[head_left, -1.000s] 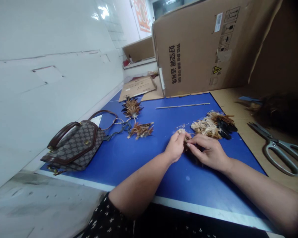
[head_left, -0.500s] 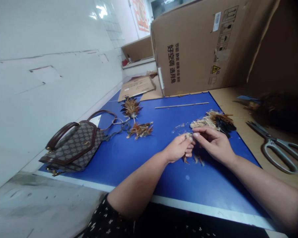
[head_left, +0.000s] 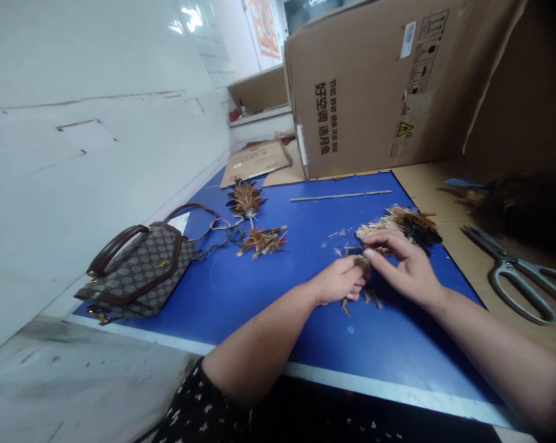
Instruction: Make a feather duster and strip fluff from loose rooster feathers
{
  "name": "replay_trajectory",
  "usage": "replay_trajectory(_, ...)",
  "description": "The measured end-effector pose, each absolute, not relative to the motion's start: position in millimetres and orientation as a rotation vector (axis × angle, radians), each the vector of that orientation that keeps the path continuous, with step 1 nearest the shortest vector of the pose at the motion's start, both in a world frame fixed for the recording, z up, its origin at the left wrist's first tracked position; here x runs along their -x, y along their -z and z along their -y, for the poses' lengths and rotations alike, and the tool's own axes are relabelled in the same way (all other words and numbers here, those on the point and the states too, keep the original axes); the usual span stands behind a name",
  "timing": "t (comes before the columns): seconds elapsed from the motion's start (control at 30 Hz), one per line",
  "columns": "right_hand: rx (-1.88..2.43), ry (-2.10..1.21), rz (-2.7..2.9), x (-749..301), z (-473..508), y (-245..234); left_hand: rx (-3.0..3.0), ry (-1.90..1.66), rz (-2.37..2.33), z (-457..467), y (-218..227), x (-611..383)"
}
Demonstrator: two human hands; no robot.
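Note:
My left hand (head_left: pixel 343 280) is closed over the blue board, its fingers curled around feathers. Their pale ends (head_left: pixel 362 262) stick out by the thumb, and a brown tip hangs below the fist. Just right of it, my right hand (head_left: pixel 404 266) has thumb and forefinger pinched together at a thin, dark feather (head_left: pixel 353 249); its exact shape is blurred. Behind the right hand lies a pile of feathers (head_left: pixel 407 221), cream, tan and black, partly covered by the fingers. Small loose feathers (head_left: pixel 374 298) are scattered on the board under the hands.
Left of the hands are a bound feather bunch (head_left: pixel 246 200) and a loose heap of brown feathers (head_left: pixel 262 240). A thin stick (head_left: pixel 340 196) lies farther back. Scissors (head_left: pixel 513 271) rest at the right, a patterned handbag (head_left: pixel 143 267) at the left. A large cardboard box (head_left: pixel 365 104) stands behind.
My right fingers have parted slightly from the left hand, with a thin feather now showing at their tips. The left hand has shifted slightly down and right.

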State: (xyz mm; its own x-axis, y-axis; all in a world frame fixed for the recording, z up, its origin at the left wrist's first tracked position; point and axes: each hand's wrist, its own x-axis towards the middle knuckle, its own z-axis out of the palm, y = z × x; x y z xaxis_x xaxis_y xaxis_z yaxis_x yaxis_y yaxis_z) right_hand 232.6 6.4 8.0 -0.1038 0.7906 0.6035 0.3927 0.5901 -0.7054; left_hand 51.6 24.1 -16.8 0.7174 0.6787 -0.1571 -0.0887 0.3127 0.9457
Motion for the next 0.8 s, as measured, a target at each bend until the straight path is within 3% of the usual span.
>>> replay_trajectory(0.8,0.970,-0.749,1.722,-238,-9,1,-1.074,-0.636,-0.499,-27,8,-49)
